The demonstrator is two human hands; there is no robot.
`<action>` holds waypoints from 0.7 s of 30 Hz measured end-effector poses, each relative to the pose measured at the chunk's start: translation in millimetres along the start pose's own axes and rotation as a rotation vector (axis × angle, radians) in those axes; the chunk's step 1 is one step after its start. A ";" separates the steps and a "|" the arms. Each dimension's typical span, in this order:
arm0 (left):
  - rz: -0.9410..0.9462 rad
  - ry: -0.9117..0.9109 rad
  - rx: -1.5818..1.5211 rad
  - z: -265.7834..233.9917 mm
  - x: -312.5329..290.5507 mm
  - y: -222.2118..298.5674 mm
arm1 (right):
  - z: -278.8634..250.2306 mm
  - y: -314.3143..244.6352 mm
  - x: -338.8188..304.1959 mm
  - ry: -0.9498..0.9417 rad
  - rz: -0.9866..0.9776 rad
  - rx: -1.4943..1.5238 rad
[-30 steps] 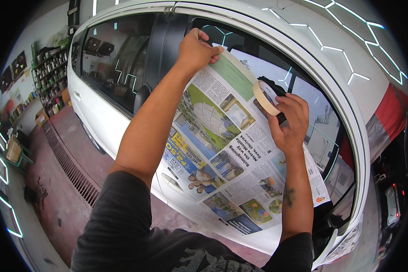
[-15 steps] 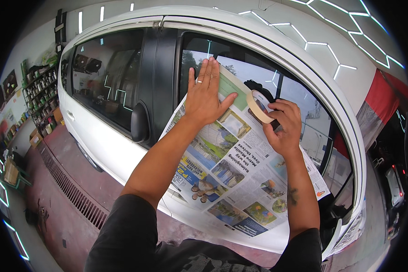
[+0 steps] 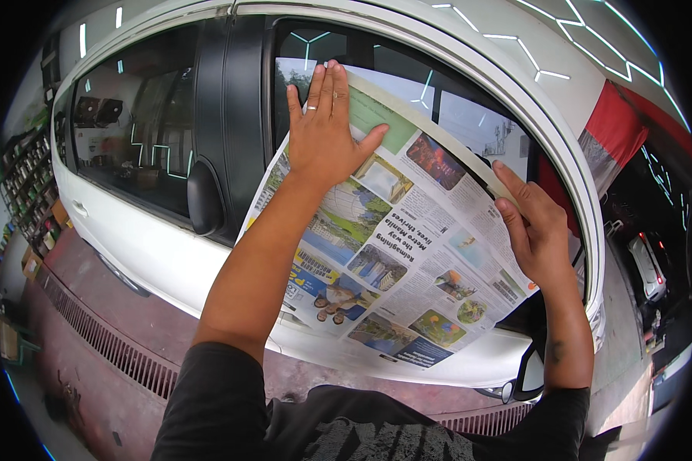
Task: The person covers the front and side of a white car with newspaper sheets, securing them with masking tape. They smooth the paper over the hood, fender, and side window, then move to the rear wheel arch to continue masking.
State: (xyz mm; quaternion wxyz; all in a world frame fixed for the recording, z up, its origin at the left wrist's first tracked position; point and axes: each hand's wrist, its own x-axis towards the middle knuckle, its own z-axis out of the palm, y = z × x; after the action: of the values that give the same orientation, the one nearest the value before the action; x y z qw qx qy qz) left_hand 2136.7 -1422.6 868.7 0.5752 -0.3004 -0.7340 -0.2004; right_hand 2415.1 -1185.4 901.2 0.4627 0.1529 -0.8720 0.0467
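Observation:
A sheet of newspaper (image 3: 407,257) lies slantwise over the side window (image 3: 477,127) of a white car (image 3: 150,269). My left hand (image 3: 323,142) presses flat on its upper left corner, fingers stretched upward and thumb out to the side. Along the sheet's upper slanting edge runs a pale strip of masking tape (image 3: 427,123), partly over the paper. The strip leads down to my right hand (image 3: 537,227), whose index finger extends along it and whose other fingers curl. The tape roll itself is hidden behind this hand.
A black rounded part (image 3: 205,196) juts from the car beside the dark pillar. Low on the right is a side mirror (image 3: 530,373). A floor grate (image 3: 108,334) runs along the reddish floor. Shelves of cans (image 3: 27,180) stand at the far left; another white car (image 3: 646,265) is at the right.
My right hand has moved right and down along the sheet's edge, and the tape strip now reaches along that edge. My left hand still presses the corner. The view has shifted right.

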 end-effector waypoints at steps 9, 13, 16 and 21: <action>-0.014 -0.014 0.003 -1.5 1.8 -0.1 | 22.6 4.4 10.1 -0.334 0.079 -0.516; -0.017 -0.021 0.018 -2.1 1.9 1.1 | 24.1 3.3 14.2 -0.369 0.091 -0.545; -0.035 -0.026 0.002 0.6 0.9 0.1 | 23.7 2.0 15.2 -0.364 0.074 -0.551; -0.007 -0.026 0.044 -3.0 1.4 -0.8 | 24.1 3.0 14.4 -0.375 0.058 -0.538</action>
State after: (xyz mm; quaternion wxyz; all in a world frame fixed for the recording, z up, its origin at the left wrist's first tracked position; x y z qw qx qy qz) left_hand 2138.1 -1424.9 870.9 0.5713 -0.2880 -0.7466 -0.1824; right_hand 2387.5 -1191.2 899.5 0.3163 0.0064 -0.9271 -0.2010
